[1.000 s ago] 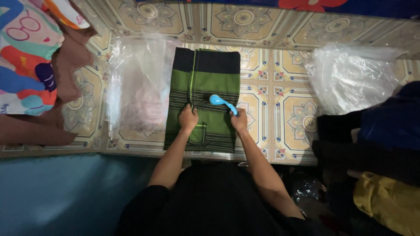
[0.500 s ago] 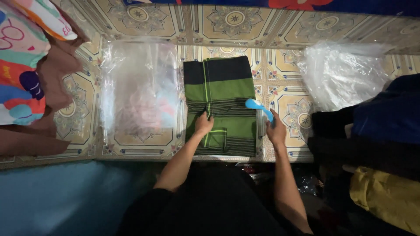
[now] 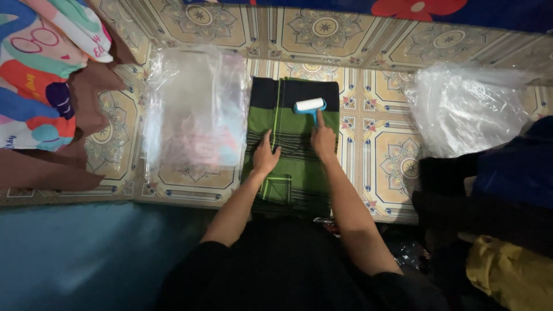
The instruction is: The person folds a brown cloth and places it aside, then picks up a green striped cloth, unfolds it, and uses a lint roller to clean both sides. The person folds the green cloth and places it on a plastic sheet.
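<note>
A folded green cloth with dark stripes and a black top band (image 3: 291, 173) lies flat on the patterned tiled surface (image 3: 380, 155). My left hand (image 3: 265, 155) presses flat on its middle, fingers spread. My right hand (image 3: 324, 138) grips the blue handle of a lint roller (image 3: 310, 106), whose white roll rests on the cloth's upper right part, near the black band.
A stack of clear plastic bags (image 3: 196, 115) lies left of the cloth. A bundle of crumpled clear plastic (image 3: 466, 106) sits at the right. Colourful clothing (image 3: 40, 75) is heaped at far left; dark and yellow garments (image 3: 501, 230) at right.
The lint roller has moved from the cloth's right edge up onto its upper part. My left hand stays pressed on the cloth.
</note>
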